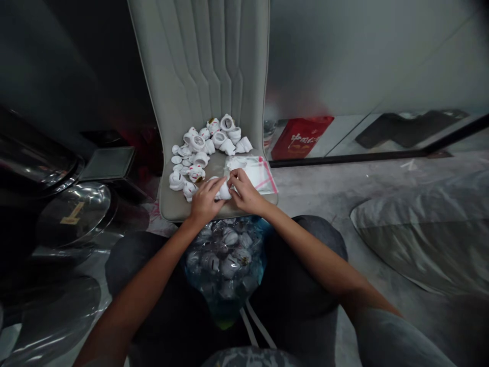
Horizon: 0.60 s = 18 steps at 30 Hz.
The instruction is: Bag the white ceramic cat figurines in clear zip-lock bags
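a white figure [223, 190] is held near the middle of the front edge of the chair [202, 66]. the grip of the left hand [208, 201] is closed around its left side. the fingers of the right hand [246, 193] are bent together at its right end; whether anything is pinched in that grip cannot be told.

more white figures [219, 138] are heaped toward the backrest, several with their round openings showing. small white discs [176, 159] are scattered by the left edge of the seat, and a few figures are laid near the front left corner, one of them [196, 173] marked with red and gold. a clear packet [263, 176] with pink strips is placed by the front right corner, just beside the right hand. below the front edge, a bluish plastic bag [221, 306] is filled with similar figures.
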Each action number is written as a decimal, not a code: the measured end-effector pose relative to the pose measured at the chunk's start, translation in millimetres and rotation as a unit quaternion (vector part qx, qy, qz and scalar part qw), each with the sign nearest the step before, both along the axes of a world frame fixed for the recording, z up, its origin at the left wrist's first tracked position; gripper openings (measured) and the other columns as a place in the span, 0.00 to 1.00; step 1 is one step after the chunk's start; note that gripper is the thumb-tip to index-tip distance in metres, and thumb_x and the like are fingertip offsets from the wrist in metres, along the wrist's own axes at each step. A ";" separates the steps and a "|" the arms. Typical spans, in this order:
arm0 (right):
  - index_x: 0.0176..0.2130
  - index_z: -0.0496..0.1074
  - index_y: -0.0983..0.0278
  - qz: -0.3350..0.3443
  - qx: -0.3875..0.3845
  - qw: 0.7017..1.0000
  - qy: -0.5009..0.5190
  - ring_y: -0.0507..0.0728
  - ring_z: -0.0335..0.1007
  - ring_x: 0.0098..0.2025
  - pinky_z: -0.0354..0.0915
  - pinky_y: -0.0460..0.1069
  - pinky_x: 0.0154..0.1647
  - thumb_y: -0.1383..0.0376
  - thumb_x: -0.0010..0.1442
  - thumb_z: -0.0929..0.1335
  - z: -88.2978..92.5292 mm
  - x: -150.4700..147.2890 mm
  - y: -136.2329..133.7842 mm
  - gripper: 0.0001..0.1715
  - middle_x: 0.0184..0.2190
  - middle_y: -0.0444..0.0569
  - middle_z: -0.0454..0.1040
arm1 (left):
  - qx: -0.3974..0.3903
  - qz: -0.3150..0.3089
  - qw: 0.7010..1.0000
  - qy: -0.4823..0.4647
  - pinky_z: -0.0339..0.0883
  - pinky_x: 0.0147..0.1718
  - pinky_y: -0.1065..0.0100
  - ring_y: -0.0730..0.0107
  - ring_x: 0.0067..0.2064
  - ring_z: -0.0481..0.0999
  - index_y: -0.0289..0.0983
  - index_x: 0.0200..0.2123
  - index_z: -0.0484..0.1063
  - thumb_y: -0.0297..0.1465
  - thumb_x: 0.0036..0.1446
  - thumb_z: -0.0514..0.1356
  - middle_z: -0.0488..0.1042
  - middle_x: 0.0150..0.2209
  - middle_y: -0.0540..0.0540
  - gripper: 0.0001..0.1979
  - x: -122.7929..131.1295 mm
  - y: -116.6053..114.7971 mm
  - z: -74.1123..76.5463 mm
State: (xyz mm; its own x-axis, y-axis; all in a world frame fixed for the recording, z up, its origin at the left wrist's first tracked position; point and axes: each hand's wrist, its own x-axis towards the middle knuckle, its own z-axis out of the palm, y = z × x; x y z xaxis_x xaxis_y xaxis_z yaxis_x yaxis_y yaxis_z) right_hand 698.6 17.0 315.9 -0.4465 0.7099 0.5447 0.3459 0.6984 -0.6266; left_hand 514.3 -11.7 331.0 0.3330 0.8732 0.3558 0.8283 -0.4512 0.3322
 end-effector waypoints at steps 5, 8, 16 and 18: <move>0.41 0.63 0.61 -0.004 0.006 1.000 0.019 0.64 0.59 0.52 0.63 0.62 0.56 0.73 0.58 0.62 -2.2 0.1 0.8 0.10 0.47 0.57 0.60 | -0.014 -0.010 0.999 -0.041 0.69 0.56 0.59 0.54 0.56 0.75 0.42 0.61 0.71 0.27 0.54 0.65 0.76 0.56 0.43 0.30 -0.2 7.1 -0.6; 0.40 0.63 0.62 -0.011 0.020 1.000 0.016 0.64 0.59 0.52 0.63 0.62 0.56 0.72 0.59 0.62 -2.3 -0.4 2.1 0.09 0.47 0.57 0.60 | -0.027 -0.035 0.995 -0.095 0.70 0.55 0.60 0.56 0.55 0.76 0.43 0.60 0.72 0.26 0.51 0.66 0.77 0.55 0.44 0.30 -0.9 14.1 -2.8; 0.44 0.69 0.62 -0.063 0.047 0.996 0.048 0.63 0.63 0.48 0.64 0.60 0.52 0.62 0.65 0.66 20.2 1.5 1.4 0.08 0.44 0.54 0.64 | -0.046 -0.060 0.956 -0.282 0.72 0.51 0.63 0.60 0.52 0.78 0.37 0.54 0.70 0.28 0.47 0.71 0.77 0.52 0.42 0.29 3.3 22.6 2.7; 0.44 0.70 0.60 -0.070 0.049 0.993 0.076 0.62 0.64 0.47 0.65 0.59 0.52 0.60 0.65 0.67 27.4 2.3 0.4 0.09 0.43 0.53 0.65 | -0.031 -0.061 0.948 -0.310 0.73 0.50 0.64 0.62 0.51 0.78 0.38 0.54 0.68 0.30 0.48 0.71 0.76 0.52 0.41 0.29 6.9 21.4 6.5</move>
